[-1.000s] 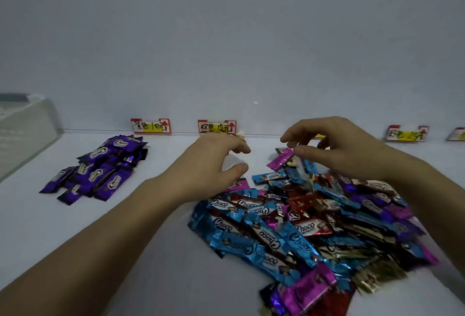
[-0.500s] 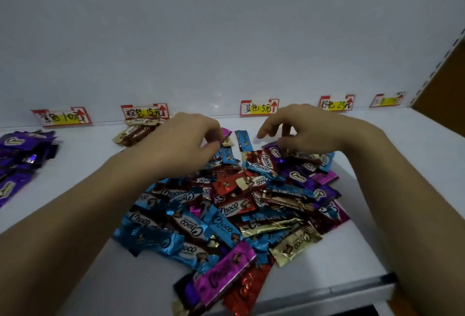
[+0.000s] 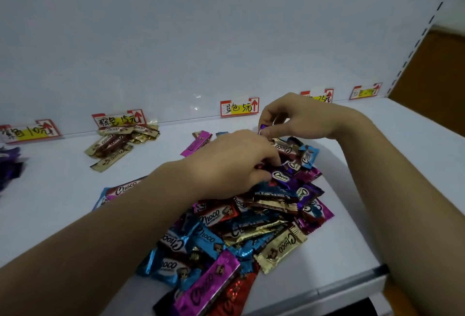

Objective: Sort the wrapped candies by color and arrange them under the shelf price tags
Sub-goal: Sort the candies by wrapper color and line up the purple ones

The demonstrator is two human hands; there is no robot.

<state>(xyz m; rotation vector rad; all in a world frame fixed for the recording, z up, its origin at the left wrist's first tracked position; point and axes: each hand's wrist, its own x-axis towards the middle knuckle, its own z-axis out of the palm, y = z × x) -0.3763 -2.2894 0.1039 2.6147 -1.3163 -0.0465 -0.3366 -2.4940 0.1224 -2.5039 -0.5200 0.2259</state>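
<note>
Sorting purples, we judge: our right hand point(image 3: 302, 119), right of centre, pinches a purple candy point(image 3: 262, 128) in its grip above the mixed pile point(image 3: 251, 227) mid-frame. Our left hand point(image 3: 231, 164) curls into that pile, and we cannot tell its grip. Next the candy must cross to the purple heap point(image 3: 10, 164), far left.

"Choco" on candy wrappers point(image 3: 281, 247); "10元", "15元", "5元" on three price tags point(image 3: 239, 108)

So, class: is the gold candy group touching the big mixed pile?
Apart. The head view shows bare white shelf between the gold candy group and the mixed pile.
</note>
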